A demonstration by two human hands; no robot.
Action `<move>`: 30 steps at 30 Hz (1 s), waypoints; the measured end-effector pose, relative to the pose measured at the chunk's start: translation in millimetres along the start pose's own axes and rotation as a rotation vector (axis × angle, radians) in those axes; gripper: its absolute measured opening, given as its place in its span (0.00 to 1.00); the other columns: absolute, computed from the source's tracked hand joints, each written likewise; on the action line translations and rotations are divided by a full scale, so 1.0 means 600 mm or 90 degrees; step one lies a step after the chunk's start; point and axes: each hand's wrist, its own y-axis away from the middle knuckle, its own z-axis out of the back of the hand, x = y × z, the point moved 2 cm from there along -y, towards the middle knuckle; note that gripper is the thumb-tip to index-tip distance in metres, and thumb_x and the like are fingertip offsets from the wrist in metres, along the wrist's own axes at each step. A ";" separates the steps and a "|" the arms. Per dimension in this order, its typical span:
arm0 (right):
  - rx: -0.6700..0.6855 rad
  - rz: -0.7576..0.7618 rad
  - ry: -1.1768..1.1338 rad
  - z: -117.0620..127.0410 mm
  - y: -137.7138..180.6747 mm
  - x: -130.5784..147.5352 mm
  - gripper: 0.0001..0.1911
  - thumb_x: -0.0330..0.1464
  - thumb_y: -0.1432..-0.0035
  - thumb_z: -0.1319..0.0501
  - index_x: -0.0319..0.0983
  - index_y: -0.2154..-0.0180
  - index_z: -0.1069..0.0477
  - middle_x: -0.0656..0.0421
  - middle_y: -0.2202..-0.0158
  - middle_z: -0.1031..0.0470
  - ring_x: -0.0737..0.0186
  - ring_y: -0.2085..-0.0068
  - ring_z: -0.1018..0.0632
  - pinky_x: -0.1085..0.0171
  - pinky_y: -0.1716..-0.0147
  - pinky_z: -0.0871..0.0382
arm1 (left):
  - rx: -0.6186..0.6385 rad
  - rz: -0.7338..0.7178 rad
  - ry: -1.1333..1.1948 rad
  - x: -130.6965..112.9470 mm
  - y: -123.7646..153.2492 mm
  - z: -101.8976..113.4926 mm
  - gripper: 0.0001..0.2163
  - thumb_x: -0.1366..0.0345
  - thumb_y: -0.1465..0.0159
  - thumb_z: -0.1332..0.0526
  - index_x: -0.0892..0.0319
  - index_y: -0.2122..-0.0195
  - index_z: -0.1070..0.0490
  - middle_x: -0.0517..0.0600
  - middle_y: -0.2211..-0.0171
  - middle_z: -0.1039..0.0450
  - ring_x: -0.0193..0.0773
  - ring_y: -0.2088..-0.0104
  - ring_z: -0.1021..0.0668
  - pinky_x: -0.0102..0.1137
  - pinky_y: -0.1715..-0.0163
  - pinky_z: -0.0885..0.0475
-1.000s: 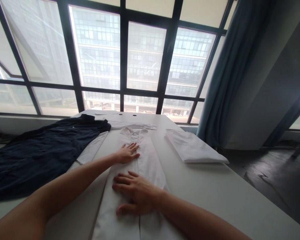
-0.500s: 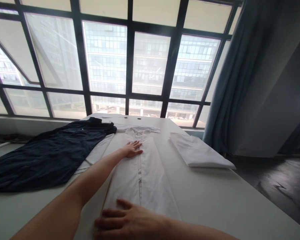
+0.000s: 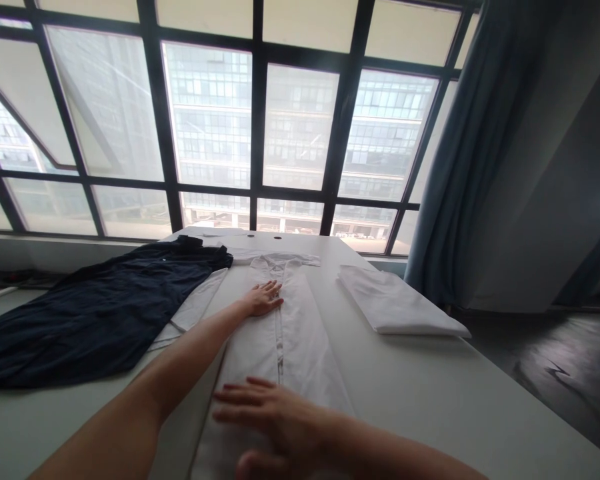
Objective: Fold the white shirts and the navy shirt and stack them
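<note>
Since half a second ago, the right hand (image 3: 275, 423) has slid up the white shirt (image 3: 285, 340), fingers spread flat, gripping nothing. Farther up, near the collar, the left hand (image 3: 263, 299) lies open and flat, pinning the narrow folded shirt on the white table (image 3: 430, 393). Smoothing works best with one palm anchoring and even strokes along the placket. Beyond lie a folded white garment (image 3: 397, 303) and a navy garment (image 3: 95, 307).

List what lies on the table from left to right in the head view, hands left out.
dark blue garment → long white shirt laid flat down the middle → folded white cloth → blue curtain beyond the table's right edge.
</note>
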 end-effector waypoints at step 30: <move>-0.043 -0.481 0.007 0.129 0.160 -0.215 0.44 0.39 0.56 0.30 0.41 0.37 0.36 0.48 0.30 0.51 0.44 0.32 0.43 0.51 0.35 0.48 | 0.110 -0.172 0.135 -0.025 0.297 0.074 0.30 0.59 0.42 0.34 0.48 0.37 0.35 0.51 0.33 0.44 0.53 0.32 0.45 0.48 0.33 0.55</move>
